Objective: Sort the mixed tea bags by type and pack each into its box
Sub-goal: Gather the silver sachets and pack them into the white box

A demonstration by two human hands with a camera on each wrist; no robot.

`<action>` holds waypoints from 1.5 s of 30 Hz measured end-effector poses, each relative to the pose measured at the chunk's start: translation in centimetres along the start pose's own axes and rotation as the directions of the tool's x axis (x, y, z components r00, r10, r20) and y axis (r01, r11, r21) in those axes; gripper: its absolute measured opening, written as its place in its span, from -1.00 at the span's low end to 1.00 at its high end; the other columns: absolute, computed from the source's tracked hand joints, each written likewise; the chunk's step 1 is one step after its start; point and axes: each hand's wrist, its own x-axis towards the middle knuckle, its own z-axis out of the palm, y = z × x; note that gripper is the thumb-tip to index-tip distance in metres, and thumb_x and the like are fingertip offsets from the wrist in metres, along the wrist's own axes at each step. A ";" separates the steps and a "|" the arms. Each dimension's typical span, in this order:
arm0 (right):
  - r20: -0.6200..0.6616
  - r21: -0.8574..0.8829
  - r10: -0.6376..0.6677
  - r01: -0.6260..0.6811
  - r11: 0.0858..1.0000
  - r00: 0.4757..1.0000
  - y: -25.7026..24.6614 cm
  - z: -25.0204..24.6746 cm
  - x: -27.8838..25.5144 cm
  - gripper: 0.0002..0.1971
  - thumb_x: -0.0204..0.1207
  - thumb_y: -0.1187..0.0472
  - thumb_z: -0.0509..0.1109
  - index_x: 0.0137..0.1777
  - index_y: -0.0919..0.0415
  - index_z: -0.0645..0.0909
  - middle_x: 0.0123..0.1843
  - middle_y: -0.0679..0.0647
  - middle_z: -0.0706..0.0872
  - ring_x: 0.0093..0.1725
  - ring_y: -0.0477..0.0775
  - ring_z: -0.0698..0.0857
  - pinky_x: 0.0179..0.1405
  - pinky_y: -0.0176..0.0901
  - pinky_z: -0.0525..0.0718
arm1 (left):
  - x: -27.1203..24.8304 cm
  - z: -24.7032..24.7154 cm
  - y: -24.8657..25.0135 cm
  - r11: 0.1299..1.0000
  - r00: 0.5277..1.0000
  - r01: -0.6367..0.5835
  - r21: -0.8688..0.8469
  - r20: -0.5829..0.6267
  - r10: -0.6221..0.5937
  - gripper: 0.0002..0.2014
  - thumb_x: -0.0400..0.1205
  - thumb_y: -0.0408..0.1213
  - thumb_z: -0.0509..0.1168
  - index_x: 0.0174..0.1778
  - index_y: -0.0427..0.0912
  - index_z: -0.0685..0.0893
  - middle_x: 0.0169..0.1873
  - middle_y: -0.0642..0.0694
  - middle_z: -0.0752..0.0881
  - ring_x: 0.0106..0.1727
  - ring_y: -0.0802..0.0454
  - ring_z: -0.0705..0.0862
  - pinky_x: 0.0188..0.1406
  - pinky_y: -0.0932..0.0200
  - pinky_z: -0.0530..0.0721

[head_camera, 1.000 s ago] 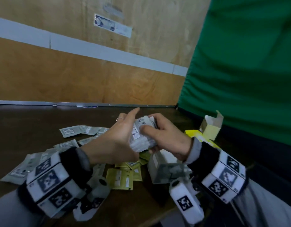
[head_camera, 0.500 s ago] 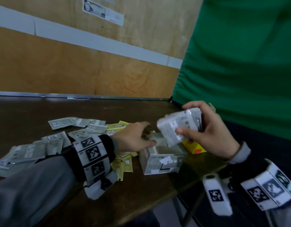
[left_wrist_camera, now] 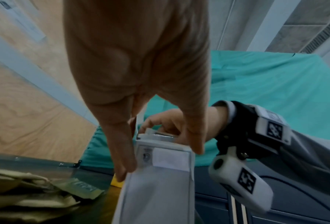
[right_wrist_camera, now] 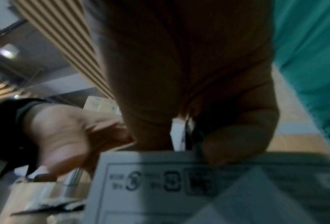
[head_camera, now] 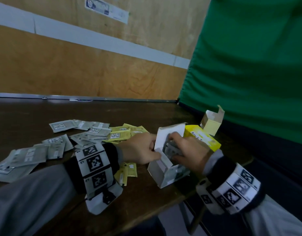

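An open grey-white tea box (head_camera: 163,176) stands near the table's front edge with its lid flap up. My left hand (head_camera: 146,150) grips the box's left side between thumb and fingers; in the left wrist view its fingers (left_wrist_camera: 122,151) straddle the box (left_wrist_camera: 160,181). My right hand (head_camera: 180,147) holds a stack of grey tea bags (head_camera: 172,150) from above, with the stack's lower part inside the box. Loose grey tea bags (head_camera: 58,145) and yellow tea bags (head_camera: 119,134) lie on the table to the left. A yellow tea box (head_camera: 203,137) sits just behind the grey one.
A small pale-yellow open carton (head_camera: 213,123) stands at the table's back right, against the green curtain (head_camera: 248,65). More yellow tea bags (head_camera: 128,171) lie under my left wrist. The table's front edge (head_camera: 146,217) runs just below the box. A plywood wall closes the back.
My right hand has brought the stack of grey tea bags down from above into the open box. My left hand has shifted onto the box's left side, and the lid flap now stands up.
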 end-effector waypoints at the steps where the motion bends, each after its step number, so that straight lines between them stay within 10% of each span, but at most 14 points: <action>1: 0.027 0.024 0.027 -0.028 0.999 0.999 -0.1 0.2 0.5 -0.47 0.49 0.05 0.40 0.35 0.15 0.25 0.18 0.21 0.68 0.15 0.29 0.66 -0.07 0.01 0.60 | -0.2 0.3 0.2 0.998 0.999 -0.009 -0.068 0.043 0.012 -0.61 0.39 -0.07 0.42 0.13 -0.03 0.66 0.03 -0.05 0.79 0.08 -0.02 0.74 0.14 -0.17 0.69; 7: 0.234 0.226 0.037 -0.092 0.970 0.972 -0.5 -1.4 2.7 -0.61 0.60 0.00 0.29 0.24 0.30 0.48 0.10 0.19 0.68 0.01 0.14 0.66 -0.14 -0.11 0.55 | 0.1 1.7 -0.1 0.999 0.998 0.038 -0.002 0.053 -0.038 -0.14 0.15 0.07 0.65 0.32 -0.04 0.45 0.19 0.01 0.66 0.23 0.02 0.65 0.17 -0.02 0.68; 11: 0.301 0.467 -0.064 -0.088 0.880 0.952 0.5 -2.3 2.2 -0.73 0.66 0.08 0.22 -0.03 0.26 0.66 -0.20 0.12 0.71 -0.27 0.04 0.68 -0.20 -0.11 0.65 | 0.0 1.7 0.9 0.996 0.999 0.036 0.079 -0.043 -0.033 -0.33 0.36 -0.08 0.59 0.31 -0.17 0.47 0.16 -0.03 0.64 0.12 0.05 0.62 0.05 0.14 0.61; 18: 0.217 0.261 -0.038 -0.021 0.965 0.975 -0.6 -0.1 1.7 -0.60 0.69 0.03 0.13 -0.32 0.19 0.56 -0.35 0.09 0.58 -0.35 0.02 0.54 -0.22 -0.10 0.51 | 0.0 1.5 1.3 0.989 1.000 0.030 0.144 -0.010 -0.029 -0.51 0.44 -0.16 0.53 0.22 -0.22 0.56 0.08 -0.12 0.70 0.10 -0.06 0.66 0.10 -0.03 0.66; 23: 0.091 0.046 -0.027 0.023 0.999 0.995 -2.5 1.7 0.5 -0.62 0.71 0.05 0.04 0.17 0.19 0.65 0.13 0.13 0.70 0.14 0.12 0.66 0.18 -0.08 0.54 | 0.1 1.7 1.4 0.971 0.998 0.065 0.231 -0.012 -0.064 -0.73 0.45 -0.28 0.47 0.01 -0.31 0.66 -0.12 -0.22 0.75 -0.09 -0.13 0.72 -0.18 -0.02 0.70; 30: -0.287 0.177 0.018 0.035 0.984 0.958 -4.5 -0.5 -2.4 -0.80 0.60 -0.05 0.22 0.15 -0.09 0.55 0.00 -0.16 0.48 -0.10 -0.18 0.55 -0.18 -0.39 0.50 | -1.5 -4.9 -1.8 0.933 0.976 0.205 0.295 0.010 -0.217 -0.35 0.49 -0.19 0.51 0.48 -0.15 0.43 0.38 -0.10 0.55 0.36 -0.05 0.56 0.31 0.03 0.61; 35: 0.021 0.265 -0.203 0.190 0.945 0.979 -8.2 1.9 -4.2 -0.68 0.59 -0.12 0.22 0.33 -0.16 0.44 0.22 -0.20 0.53 0.16 -0.21 0.54 0.18 -0.27 0.57 | -2.1 -10.3 -7.2 0.640 0.806 0.364 0.677 0.116 -0.580 0.06 0.40 0.03 0.55 0.68 -0.15 0.05 0.66 -0.10 0.13 0.65 -0.08 0.15 0.58 0.05 0.26; 38: 0.139 0.232 -0.261 0.225 0.946 0.955 -9.4 4.5 -4.5 -0.56 0.58 -0.18 0.18 0.44 -0.16 0.36 0.31 -0.12 0.39 0.29 -0.08 0.45 0.26 -0.08 0.54 | -2.1 -10.9 -10.5 0.678 0.724 0.412 0.609 0.233 -0.650 0.17 0.32 0.09 0.59 0.69 0.04 -0.07 0.69 0.02 -0.06 0.69 -0.05 -0.06 0.63 -0.03 0.13; 42: 0.014 0.227 -0.236 0.227 0.947 0.972 -9.6 6.6 -5.0 -0.55 0.59 -0.22 0.07 0.44 -0.15 0.34 0.29 -0.11 0.34 0.30 -0.07 0.38 0.26 -0.14 0.52 | -1.6 -10.9 -11.5 0.729 0.782 0.440 0.525 0.176 -0.598 -0.05 0.38 -0.07 0.59 0.62 0.00 0.21 0.64 -0.08 0.18 0.61 -0.11 0.23 0.46 0.06 0.40; 45: -0.062 0.230 -0.220 0.228 0.946 0.974 -9.6 7.7 -5.1 -0.48 0.54 -0.27 -0.08 0.41 -0.14 0.37 0.26 -0.11 0.37 0.27 -0.09 0.40 0.20 -0.25 0.50 | -1.6 -9.9 -11.2 0.597 0.858 0.306 0.742 0.057 -0.511 -0.41 0.55 -0.07 0.42 0.45 -0.13 0.40 0.34 -0.21 0.52 0.27 -0.18 0.57 0.12 0.05 0.58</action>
